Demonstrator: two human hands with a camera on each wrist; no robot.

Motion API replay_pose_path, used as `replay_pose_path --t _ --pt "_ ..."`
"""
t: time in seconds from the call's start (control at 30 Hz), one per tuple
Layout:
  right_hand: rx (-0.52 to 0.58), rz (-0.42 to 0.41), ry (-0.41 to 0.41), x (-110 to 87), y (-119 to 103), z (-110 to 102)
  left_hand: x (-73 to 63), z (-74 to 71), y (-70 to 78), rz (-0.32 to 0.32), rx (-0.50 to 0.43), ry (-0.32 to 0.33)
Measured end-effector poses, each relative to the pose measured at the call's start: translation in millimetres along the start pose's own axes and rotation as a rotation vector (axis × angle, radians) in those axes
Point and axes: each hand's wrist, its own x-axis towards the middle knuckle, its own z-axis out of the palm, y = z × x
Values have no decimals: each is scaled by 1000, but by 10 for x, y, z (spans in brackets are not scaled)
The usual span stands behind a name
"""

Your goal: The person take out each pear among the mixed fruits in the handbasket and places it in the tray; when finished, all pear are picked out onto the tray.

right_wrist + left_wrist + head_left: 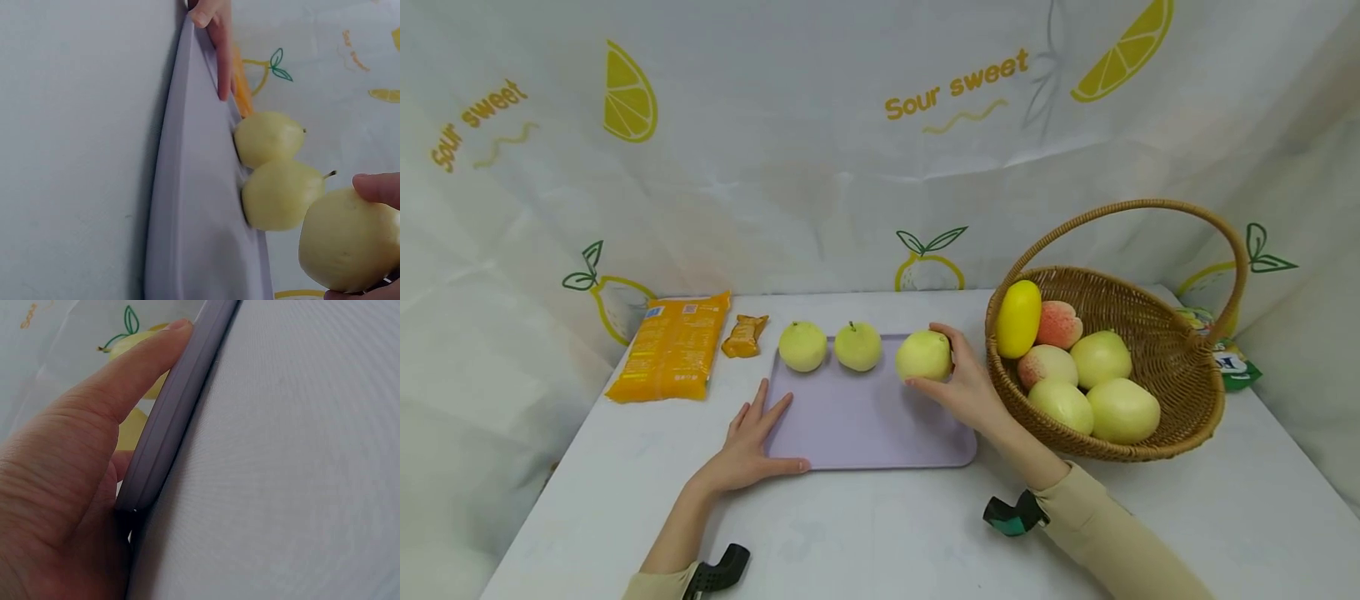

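My right hand grips a pale yellow pear between thumb and fingers, over the right part of a lilac tray. In the right wrist view this held pear looks lifted off the tray. Along the tray's back edge sit two more pears, one at the left corner and one nearer the middle. Fingers spread, my left hand rests on the tray's front left corner. The left wrist view shows its thumb lying along the tray rim.
Right of the tray, a tilted wicker basket with a tall handle holds several pears, peaches and a yellow oblong fruit. A green packet lies partly behind it. An orange bag and a small orange packet lie back left.
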Motion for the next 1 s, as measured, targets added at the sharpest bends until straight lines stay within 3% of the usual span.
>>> replay_pose_path --t 0.4,1.0 --pt "-76 34 65 244 218 170 -3 3 4 -3 -2 1" --pt "-99 74 86 489 366 262 -9 -13 41 0 -18 -2"
